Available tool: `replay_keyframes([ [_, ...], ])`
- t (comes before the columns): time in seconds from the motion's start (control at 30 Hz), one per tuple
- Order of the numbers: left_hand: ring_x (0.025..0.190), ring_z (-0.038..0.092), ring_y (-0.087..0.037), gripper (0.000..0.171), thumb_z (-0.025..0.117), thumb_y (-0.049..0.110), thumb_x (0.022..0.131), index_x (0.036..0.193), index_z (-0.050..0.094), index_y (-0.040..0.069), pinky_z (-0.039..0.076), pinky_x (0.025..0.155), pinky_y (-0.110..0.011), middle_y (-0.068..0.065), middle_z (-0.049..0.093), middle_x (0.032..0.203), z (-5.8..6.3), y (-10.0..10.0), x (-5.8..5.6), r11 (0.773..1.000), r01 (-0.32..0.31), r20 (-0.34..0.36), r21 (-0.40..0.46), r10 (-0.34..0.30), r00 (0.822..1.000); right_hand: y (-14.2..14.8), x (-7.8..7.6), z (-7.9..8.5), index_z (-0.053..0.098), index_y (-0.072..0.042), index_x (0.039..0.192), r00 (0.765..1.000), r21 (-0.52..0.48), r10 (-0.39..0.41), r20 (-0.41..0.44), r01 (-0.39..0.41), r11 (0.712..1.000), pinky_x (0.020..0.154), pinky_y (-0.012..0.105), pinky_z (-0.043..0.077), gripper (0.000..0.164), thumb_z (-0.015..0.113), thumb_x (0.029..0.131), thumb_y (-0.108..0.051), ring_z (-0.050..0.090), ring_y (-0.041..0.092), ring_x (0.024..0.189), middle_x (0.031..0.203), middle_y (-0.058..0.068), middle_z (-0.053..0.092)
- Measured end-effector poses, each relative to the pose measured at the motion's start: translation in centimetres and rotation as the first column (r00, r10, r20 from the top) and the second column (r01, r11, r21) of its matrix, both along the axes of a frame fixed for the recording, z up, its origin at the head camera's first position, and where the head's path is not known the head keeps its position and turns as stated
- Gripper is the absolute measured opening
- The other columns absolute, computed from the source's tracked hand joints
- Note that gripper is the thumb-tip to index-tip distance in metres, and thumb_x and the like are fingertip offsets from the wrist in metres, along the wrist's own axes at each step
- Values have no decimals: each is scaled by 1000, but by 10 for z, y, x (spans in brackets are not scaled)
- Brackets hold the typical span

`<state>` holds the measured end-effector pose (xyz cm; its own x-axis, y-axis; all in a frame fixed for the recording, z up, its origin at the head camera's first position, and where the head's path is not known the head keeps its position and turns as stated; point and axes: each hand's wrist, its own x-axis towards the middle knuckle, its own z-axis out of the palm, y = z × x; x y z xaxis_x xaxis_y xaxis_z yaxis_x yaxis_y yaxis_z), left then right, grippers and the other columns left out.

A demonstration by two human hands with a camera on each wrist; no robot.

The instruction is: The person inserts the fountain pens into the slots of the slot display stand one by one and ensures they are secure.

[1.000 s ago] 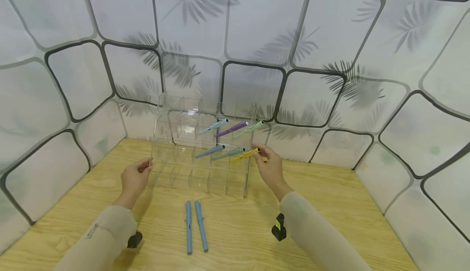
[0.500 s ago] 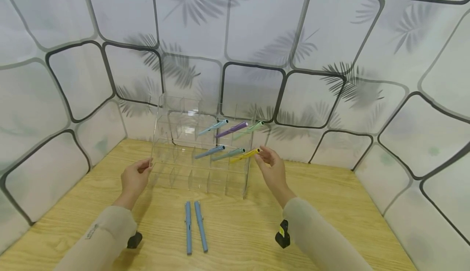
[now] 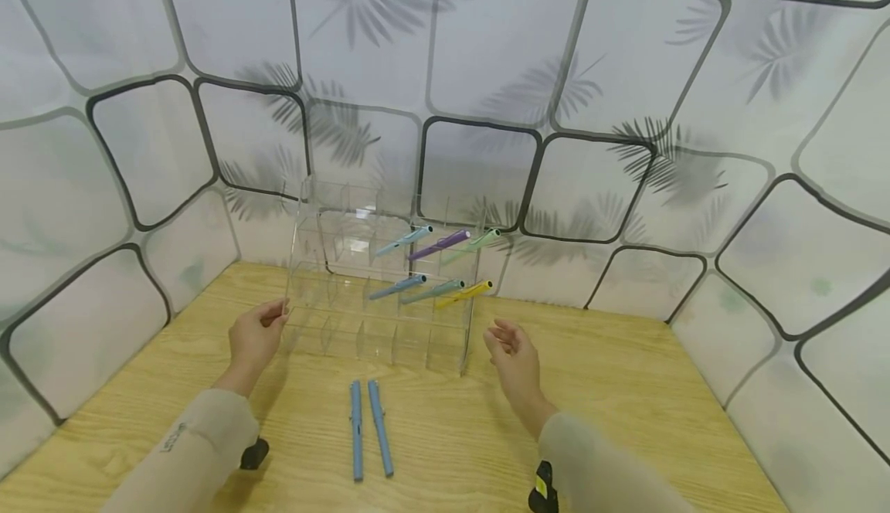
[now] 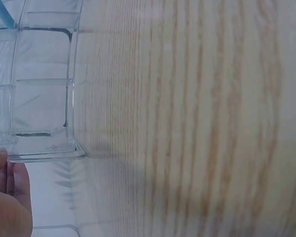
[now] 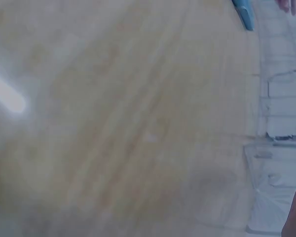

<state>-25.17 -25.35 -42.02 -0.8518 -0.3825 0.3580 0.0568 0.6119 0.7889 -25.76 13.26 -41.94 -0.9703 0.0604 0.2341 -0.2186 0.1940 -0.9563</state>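
Note:
A clear acrylic pen rack with stepped, divided tiers stands on the table. My left hand pinches the edge of its left side panel; the left wrist view shows thumb and fingers on either side of that edge. To the right of the rack, my right hand is apart from it, fingers loosely curled, holding nothing. A light blue pen, a purple pen and a pale green pen lie slanted in an upper tier. Below them rest a blue pen, a grey-green pen and a yellow pen.
Two blue pens, one on the left and one on the right, lie side by side on the wooden table in front of the rack. A patterned curtain surrounds the table at the back and sides.
My right hand has let go of the yellow pen, which stays in the rack's lower right. It has drawn back down and slightly right. My left hand keeps its place.

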Motion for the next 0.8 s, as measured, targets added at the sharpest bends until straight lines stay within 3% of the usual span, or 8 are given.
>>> replay_keyframes([
  [0.2,94,62,-39,26,62,3,92,116,64,-6,45,86,-51,-24,66,106,1,0,1,1000,3,3,1,-3,1000,-12,17,-13,52,3,125,998,30,21,54,-22,999,75,36,53,37,61,95,-17,60,20,91,113,14,60],
  [0.4,93,62,-40,26,63,2,91,115,64,-6,45,84,-51,-24,66,105,1,0,1,1000,8,-9,-7,-8,1000,-26,28,-26,51,4,125,988,54,129,88,-134,990,74,27,52,41,62,94,-20,59,22,93,114,13,59],
  [0.5,92,62,-40,25,63,1,90,115,64,-6,46,83,-51,-24,67,104,1,1,1,1000,6,-19,-11,-6,1000,-35,36,-24,49,5,127,978,43,187,94,-191,981,74,24,51,43,62,95,-20,59,22,94,116,16,58],
  [0.8,91,63,-39,24,63,0,90,113,64,-7,46,82,-51,-25,67,103,0,0,1,1000,3,-29,-12,-3,1000,-70,48,-34,48,3,132,953,53,271,133,-280,959,76,30,53,51,68,90,-18,60,25,96,119,18,57],
])
